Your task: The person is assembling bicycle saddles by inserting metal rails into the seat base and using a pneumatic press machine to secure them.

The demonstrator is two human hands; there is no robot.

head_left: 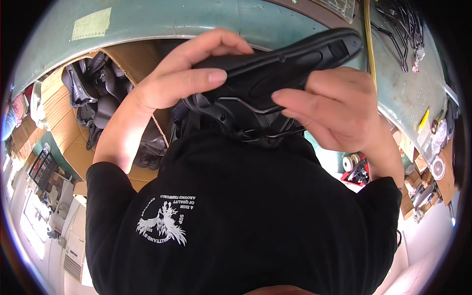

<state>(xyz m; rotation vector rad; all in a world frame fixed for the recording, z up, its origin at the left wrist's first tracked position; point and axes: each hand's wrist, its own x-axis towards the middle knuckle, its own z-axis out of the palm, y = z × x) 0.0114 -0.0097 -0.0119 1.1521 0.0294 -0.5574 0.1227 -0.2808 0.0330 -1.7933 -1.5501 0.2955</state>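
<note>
A black bicycle saddle [275,69] is held up in front of my chest, tilted, its underside partly toward me. My left hand [196,69] grips its left end, thumb on the near side and fingers over the far edge. A dark metal saddle rail [246,104] runs along the underside. My right hand [339,108] is closed at the rail's right part, its fingertips against the metal; the exact grip is partly hidden. More black saddle parts show just below, close to my shirt.
An open cardboard box [59,98] at the left holds several black saddles [105,110]. A worn green table [196,19] spans the far side. Bent black metal rails [398,39] lie at its far right, and a yellow-handled tool [424,120] lies near its right edge.
</note>
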